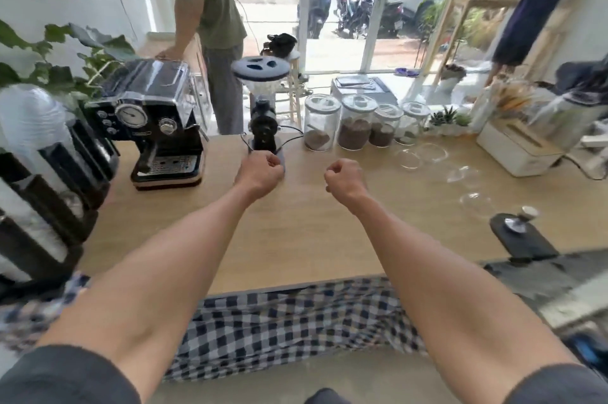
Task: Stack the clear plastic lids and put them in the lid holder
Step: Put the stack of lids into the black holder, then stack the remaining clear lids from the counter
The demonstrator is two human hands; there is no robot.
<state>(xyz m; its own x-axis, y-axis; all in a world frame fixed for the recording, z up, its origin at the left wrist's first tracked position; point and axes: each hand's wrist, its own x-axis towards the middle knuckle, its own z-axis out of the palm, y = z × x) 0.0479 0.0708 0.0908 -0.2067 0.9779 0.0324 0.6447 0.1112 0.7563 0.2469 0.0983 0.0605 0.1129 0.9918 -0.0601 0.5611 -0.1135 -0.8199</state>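
While fists hang empty, jars (353, 122) hold brown grounds

Wooden counter (296, 239) with espresso machine (154, 120), grinder (263, 123), four jars (353, 122), scattered clear lids (427, 153) (right side).

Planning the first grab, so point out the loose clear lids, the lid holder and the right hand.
clear lids (409, 159), head view: rim of the lid lying nearest the jars.
lid holder (54, 202), head view: dark frame at the counter's left end.
right hand (343, 181), head view: back of the closed fist.
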